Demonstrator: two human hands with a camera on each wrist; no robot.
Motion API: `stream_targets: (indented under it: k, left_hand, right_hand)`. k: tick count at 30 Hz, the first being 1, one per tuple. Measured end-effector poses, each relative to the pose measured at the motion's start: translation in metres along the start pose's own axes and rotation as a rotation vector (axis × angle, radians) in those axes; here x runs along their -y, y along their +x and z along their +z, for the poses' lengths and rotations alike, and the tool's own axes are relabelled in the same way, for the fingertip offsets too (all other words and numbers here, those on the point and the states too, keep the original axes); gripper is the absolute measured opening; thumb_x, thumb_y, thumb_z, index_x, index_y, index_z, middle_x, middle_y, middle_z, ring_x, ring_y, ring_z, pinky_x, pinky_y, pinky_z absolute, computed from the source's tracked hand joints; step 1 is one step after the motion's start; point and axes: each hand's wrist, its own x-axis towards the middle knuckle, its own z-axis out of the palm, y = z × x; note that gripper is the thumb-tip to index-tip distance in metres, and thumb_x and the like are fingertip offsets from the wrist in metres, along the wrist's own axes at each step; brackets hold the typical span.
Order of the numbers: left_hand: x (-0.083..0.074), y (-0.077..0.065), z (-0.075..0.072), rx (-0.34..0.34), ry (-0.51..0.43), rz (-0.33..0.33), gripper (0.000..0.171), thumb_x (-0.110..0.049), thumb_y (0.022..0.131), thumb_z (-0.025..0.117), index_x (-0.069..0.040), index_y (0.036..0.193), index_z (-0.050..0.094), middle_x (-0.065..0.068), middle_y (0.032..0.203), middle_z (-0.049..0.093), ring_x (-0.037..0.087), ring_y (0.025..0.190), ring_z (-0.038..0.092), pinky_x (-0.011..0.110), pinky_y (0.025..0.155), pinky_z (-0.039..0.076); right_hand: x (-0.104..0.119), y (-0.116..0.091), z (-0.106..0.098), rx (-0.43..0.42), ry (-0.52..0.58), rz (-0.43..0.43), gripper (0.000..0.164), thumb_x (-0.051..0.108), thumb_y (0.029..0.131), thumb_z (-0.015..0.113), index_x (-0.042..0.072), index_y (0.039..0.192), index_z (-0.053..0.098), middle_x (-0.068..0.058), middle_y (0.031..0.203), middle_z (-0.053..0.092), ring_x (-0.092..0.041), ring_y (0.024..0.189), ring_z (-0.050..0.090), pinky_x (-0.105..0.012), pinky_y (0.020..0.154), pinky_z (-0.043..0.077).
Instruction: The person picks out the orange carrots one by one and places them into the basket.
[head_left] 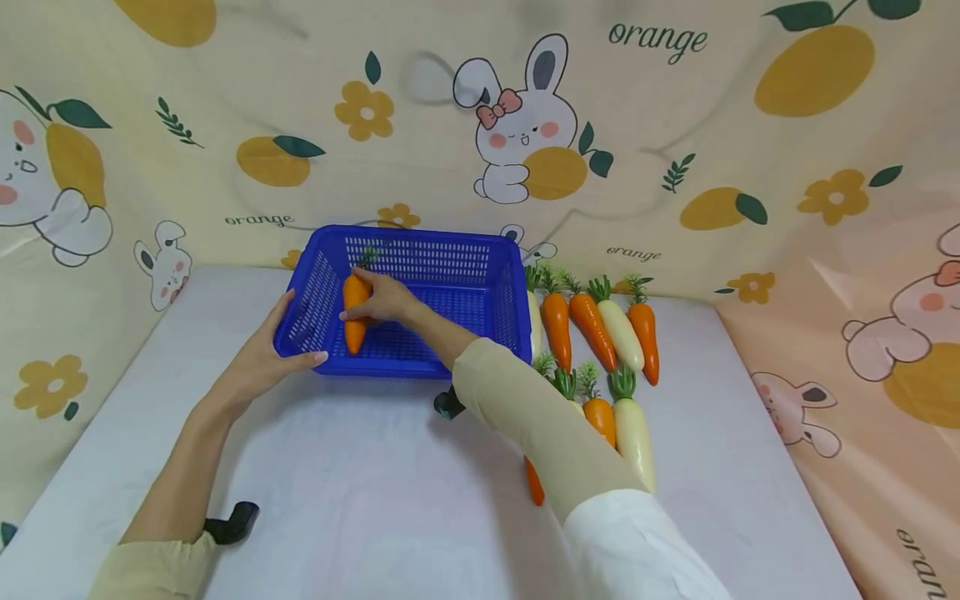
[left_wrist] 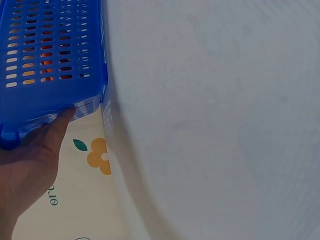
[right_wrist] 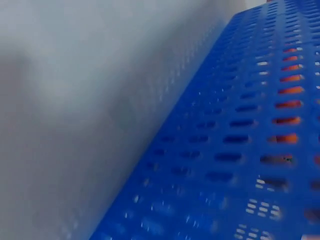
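Observation:
A blue plastic basket (head_left: 420, 367) with slotted walls stands on the white table. Inside its left part my right hand (head_left: 386, 298) grips an orange toy carrot (head_left: 356, 329) between thumb and fingers, green tuft at the back and tip toward the front. My left hand (head_left: 258, 358) touches the basket's left end, its thumb at the front left corner and fingers along the side; in the left wrist view that hand (left_wrist: 37, 165) lies against the basket wall (left_wrist: 50, 92). Through the slots in the right wrist view, orange bits of carrot (right_wrist: 287, 120) show, but the right hand is hidden.
Right of the basket lie two rows of toy carrots (head_left: 592, 329) and white radishes (head_left: 633, 433), partly covered by my right sleeve (head_left: 540, 425). A cloth with rabbit and orange prints (head_left: 420, 158) hangs behind the table (head_left: 360, 500).

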Motion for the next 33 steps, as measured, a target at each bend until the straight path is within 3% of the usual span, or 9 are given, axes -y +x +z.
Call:
stream_targets:
  k: [3,11,19,21,28,33]
  left_hand:
    - [-0.001,-0.002,0.001,0.004,-0.014,0.009,0.112,-0.043,0.088,0.075,-0.037,0.157,-0.014,0.016,0.166,-0.006,0.048,0.148,0.001,0.073,0.112,0.011]
    - [-0.003,-0.009,-0.001,0.005,0.007,0.015,0.11,-0.04,0.09,0.073,-0.037,0.157,-0.013,0.015,0.166,-0.008,0.048,0.148,-0.001,0.073,0.111,0.009]
    - [-0.003,-0.004,0.0,0.012,-0.024,0.039,0.11,-0.037,0.09,0.074,-0.035,0.158,-0.013,0.015,0.166,-0.008,0.047,0.149,-0.001,0.072,0.112,0.007]
    - [-0.002,-0.003,0.0,0.014,-0.031,0.037,0.109,-0.035,0.09,0.074,-0.035,0.158,-0.012,0.015,0.166,-0.008,0.047,0.149,-0.002,0.072,0.112,0.006]
    - [-0.003,-0.002,-0.002,-0.004,-0.025,0.038,0.109,-0.036,0.09,0.074,-0.035,0.158,-0.011,0.015,0.166,-0.007,0.047,0.149,-0.001,0.073,0.112,0.005]
    - [-0.002,-0.002,0.001,-0.008,-0.038,0.026,0.11,-0.036,0.089,0.075,-0.033,0.158,-0.011,0.015,0.166,-0.008,0.046,0.149,-0.003,0.072,0.112,0.004]
  right_hand:
    - [-0.001,0.003,0.008,-0.006,-0.004,0.041,0.088,0.022,0.085,0.081,0.023,0.157,0.032,-0.012,0.131,0.053,-0.021,0.099,0.059,-0.024,0.07,0.059]
    - [-0.004,0.01,0.021,-0.01,-0.262,0.006,0.089,0.033,0.087,0.078,0.026,0.159,0.026,-0.008,0.143,0.052,-0.017,0.102,0.055,-0.019,0.079,0.052]
    - [-0.007,0.004,0.008,0.025,0.014,0.021,0.088,0.013,0.086,0.078,0.022,0.158,0.029,-0.017,0.148,0.045,-0.026,0.093,0.07,-0.031,0.075,0.06]
    - [-0.009,0.002,0.003,0.028,0.03,0.01,0.086,0.012,0.087,0.078,0.02,0.158,0.03,-0.019,0.152,0.042,-0.029,0.091,0.071,-0.032,0.077,0.06]
    - [-0.013,-0.011,-0.018,0.029,0.142,-0.1,0.072,0.011,0.089,0.075,0.008,0.152,0.04,-0.024,0.149,0.044,-0.038,0.104,0.068,-0.044,0.087,0.057]
    - [-0.022,-0.03,-0.037,0.033,0.239,-0.159,0.066,0.013,0.091,0.073,0.005,0.15,0.043,-0.024,0.146,0.047,-0.037,0.114,0.063,-0.048,0.092,0.054]
